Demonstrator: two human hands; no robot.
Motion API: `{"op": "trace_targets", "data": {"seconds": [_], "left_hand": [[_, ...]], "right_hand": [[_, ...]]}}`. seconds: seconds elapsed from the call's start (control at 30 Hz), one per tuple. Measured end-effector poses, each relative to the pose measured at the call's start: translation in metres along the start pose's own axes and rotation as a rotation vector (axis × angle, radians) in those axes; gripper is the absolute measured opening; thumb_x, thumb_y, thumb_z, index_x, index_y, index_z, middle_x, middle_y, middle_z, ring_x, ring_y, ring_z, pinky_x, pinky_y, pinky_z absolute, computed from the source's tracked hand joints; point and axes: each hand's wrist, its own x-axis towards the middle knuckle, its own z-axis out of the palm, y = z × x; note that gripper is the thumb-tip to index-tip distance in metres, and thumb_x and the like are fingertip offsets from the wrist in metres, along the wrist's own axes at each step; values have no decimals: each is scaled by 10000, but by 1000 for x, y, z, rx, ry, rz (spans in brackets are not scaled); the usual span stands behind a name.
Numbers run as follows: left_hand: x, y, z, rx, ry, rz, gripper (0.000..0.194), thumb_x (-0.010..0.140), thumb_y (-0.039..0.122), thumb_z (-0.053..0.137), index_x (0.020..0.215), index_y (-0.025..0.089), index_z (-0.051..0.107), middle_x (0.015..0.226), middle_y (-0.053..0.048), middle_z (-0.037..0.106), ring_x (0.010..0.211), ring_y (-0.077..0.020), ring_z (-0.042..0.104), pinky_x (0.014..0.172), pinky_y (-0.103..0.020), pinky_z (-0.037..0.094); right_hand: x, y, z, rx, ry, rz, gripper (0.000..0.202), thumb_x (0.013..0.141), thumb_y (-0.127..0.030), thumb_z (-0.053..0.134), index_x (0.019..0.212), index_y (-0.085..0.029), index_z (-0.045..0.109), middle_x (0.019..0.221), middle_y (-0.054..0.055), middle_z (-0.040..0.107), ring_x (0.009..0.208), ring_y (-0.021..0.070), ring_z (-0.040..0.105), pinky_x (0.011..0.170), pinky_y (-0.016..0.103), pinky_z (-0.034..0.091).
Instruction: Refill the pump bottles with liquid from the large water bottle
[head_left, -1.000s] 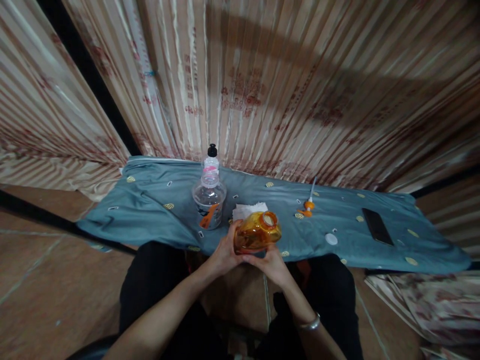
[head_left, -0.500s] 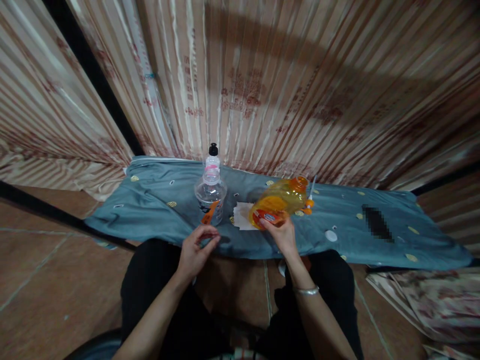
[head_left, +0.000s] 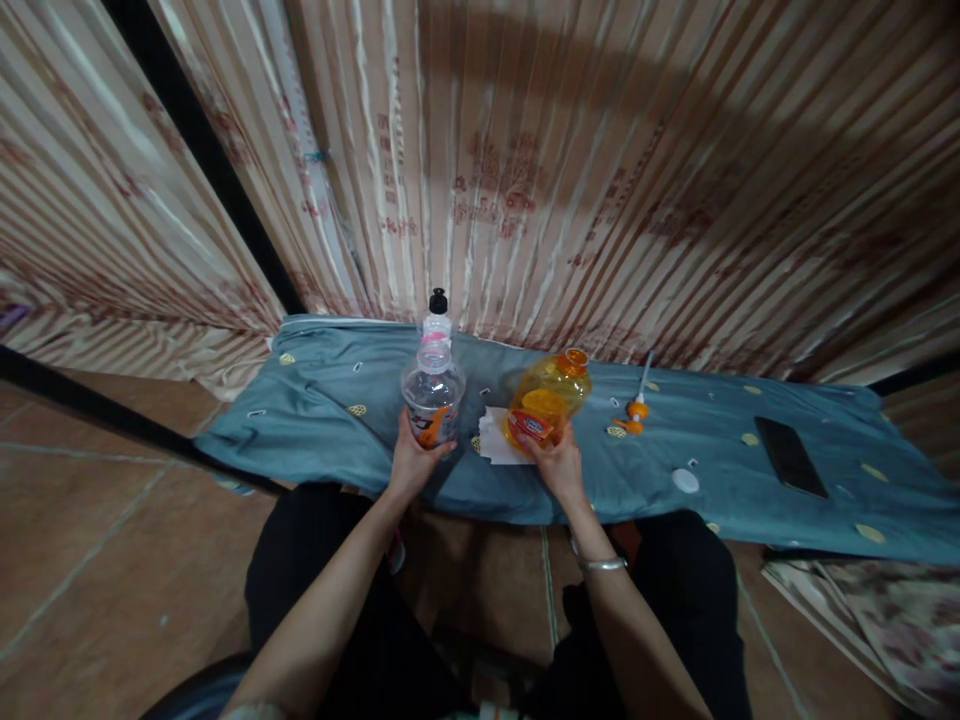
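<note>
Both forearms reach forward from the near side over the cloth-covered table, converging slightly. The left hand is wrapped low around the near side of the clear plastic bottle, its fingers curled at the left and its thumb along the right. The right hand grips the lower near part of the orange bottle, thumb across the red label and fingers closed at the right; the bottle is open at the top and overlaps the white paper in view. A black-capped bottle stands just beyond the clear one. To the right lie the orange pump head, a white disc and a phone.
</note>
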Motion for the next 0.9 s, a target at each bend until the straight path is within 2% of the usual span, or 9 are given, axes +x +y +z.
{"op": "trace_targets", "data": {"seconds": [0.1, 0.2, 0.3, 0.37, 0.47, 0.57, 0.63, 0.73, 0.9], "left_hand": [[0, 1, 2, 31, 36, -19, 866, 484, 332, 910, 1236, 216, 496, 1128, -82, 673, 1127, -301, 667, 1047, -497, 496], [1, 4, 1, 35, 46, -26, 784, 484, 322, 902, 1162, 223, 520, 1072, -59, 679, 1034, -279, 683, 986, -473, 529], [2, 7, 1, 23, 41, -29, 764, 464, 311, 907, 1121, 226, 526, 1030, -38, 684, 997, -265, 684, 964, -465, 538], [3, 8, 0, 12, 29, -27, 752, 462, 304, 906, 1108, 226, 528, 1007, -27, 687, 982, -258, 686, 962, -463, 538], [1, 12, 0, -12, -6, -16, 722, 489, 317, 894, 1107, 214, 535, 1011, -43, 701, 956, -257, 697, 942, -455, 547], [-4, 15, -1, -44, -53, -1, 692, 548, 362, 856, 1141, 199, 536, 1043, -74, 721, 940, -264, 713, 929, -456, 557], [-8, 16, -2, -51, -75, 8, 713, 544, 369, 851, 1161, 187, 542, 1059, -87, 728, 952, -278, 716, 944, -467, 554], [-14, 19, -5, -46, -87, 13, 757, 503, 340, 873, 1173, 174, 563, 1100, -98, 727, 1024, -311, 707, 994, -493, 530], [-15, 24, -13, -98, -119, 3, 862, 463, 381, 921, 1231, 194, 578, 1215, -111, 701, 1185, -337, 656, 1093, -505, 471]], "right_hand": [[-19, 3, -12, -1, 46, -42, 886, 688, -677, 774, 1357, -158, 514, 1288, 199, 705, 1134, 369, 705, 952, 522, 566], [-58, -3, -26, -65, 150, -79, 761, 850, -635, 664, 1419, -156, 501, 1423, 221, 610, 1244, 367, 644, 1058, 578, 501], [-94, -25, -24, -52, 7, -159, 592, 939, -528, 613, 1435, -218, 517, 1438, 168, 606, 1322, 344, 596, 1119, 582, 467], [-101, -45, -8, 16, -146, -218, 631, 923, -493, 657, 1477, -247, 481, 1492, 144, 568, 1370, 326, 559, 1151, 551, 457], [-83, -76, 27, 125, -276, -233, 806, 846, -470, 754, 1531, -241, 396, 1562, 148, 497, 1430, 319, 498, 1201, 548, 405], [-53, -100, 60, 235, -313, -202, 1025, 704, -438, 875, 1551, -228, 338, 1605, 159, 436, 1482, 314, 430, 1227, 512, 368], [-39, -110, 74, 326, -339, -181, 1077, 627, -421, 914, 1525, -216, 356, 1505, 151, 552, 1379, 302, 548, 1167, 466, 445], [-33, -119, 84, 402, -337, -109, 936, 595, -433, 910, 1397, -216, 478, 1259, 87, 719, 1143, 267, 698, 1033, 416, 551], [-37, -137, 75, 400, -230, -59, 693, 546, -458, 913, 1124, -221, 612, 1044, 54, 776, 1036, 275, 727, 958, 412, 586]]}}
